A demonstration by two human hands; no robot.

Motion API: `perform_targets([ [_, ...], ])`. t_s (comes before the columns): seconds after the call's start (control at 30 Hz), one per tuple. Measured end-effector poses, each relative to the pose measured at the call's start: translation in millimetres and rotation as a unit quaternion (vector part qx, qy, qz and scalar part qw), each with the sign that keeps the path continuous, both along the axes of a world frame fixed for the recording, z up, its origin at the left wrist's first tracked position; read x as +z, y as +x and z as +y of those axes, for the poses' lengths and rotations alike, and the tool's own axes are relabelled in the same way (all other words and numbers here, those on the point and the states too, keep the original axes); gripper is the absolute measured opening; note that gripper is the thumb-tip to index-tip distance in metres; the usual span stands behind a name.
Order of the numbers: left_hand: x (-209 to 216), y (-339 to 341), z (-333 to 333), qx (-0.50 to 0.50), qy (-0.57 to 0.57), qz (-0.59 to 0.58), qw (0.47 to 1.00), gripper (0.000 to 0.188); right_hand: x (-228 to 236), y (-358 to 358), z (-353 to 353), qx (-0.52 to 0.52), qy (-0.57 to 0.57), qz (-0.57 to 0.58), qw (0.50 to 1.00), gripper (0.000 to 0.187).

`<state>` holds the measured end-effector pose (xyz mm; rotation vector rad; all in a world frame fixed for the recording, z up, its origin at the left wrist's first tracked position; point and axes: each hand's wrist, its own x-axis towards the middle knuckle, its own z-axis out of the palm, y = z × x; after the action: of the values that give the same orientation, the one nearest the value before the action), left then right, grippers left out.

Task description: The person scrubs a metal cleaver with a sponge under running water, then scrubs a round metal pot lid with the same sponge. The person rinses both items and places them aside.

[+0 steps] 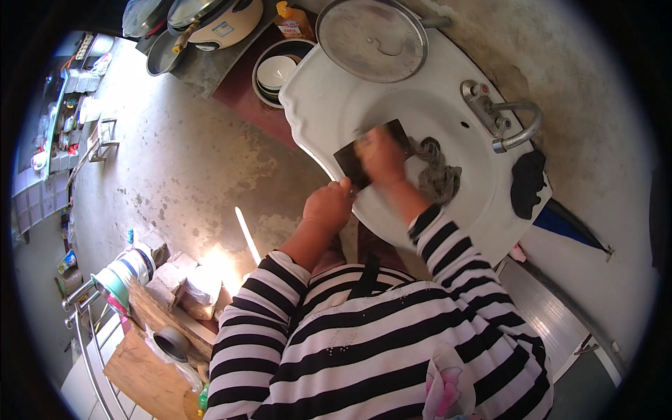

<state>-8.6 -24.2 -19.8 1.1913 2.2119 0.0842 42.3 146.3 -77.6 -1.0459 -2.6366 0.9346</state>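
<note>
My left hand is closed at the near left corner of a dark, flat, rectangular cleaver, over the left rim of the white sink. The cleaver's handle is hidden in my fist. Across the blade lies my right hand, smeared by motion, its fingers hard to make out. Whether anything is under those fingers does not show. Just right of the blade, a crumpled wet grey cloth rests in the basin.
A round metal lid lies on the sink's far end. The curved faucet rises at the right, near a black cloth on the rim. Left of the sink are stacked bowls, an orange bottle and a cooker.
</note>
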Motion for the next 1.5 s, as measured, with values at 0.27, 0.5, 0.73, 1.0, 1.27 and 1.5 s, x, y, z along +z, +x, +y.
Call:
perform_targets([
  [0.27,-3,1,-3,-0.01,0.021,0.006,1.0,0.036,14,1,32,-0.123,0.083,-0.013,0.989,0.029],
  [0.5,-1,2,-3,0.015,0.002,-0.021,1.0,0.031,12,12,-27,0.194,0.006,0.127,0.973,0.017],
  [0.73,0,-2,-3,-0.01,0.021,-0.014,1.0,0.033,-51,58,111,-0.179,-0.105,-0.152,0.966,0.031],
  [1.0,11,-6,-6,0.059,0.004,-0.09,0.994,0.041,1,151,131,-0.344,-0.675,0.361,0.543,0.039],
  [1.27,48,11,10,0.091,0.069,-0.145,0.983,0.044,54,138,204,-0.118,-0.124,0.027,0.985,0.042],
  [1.5,41,21,43,0.224,0.075,-0.455,0.859,0.038,66,85,230,-0.101,-0.039,-0.043,0.993,0.031],
])
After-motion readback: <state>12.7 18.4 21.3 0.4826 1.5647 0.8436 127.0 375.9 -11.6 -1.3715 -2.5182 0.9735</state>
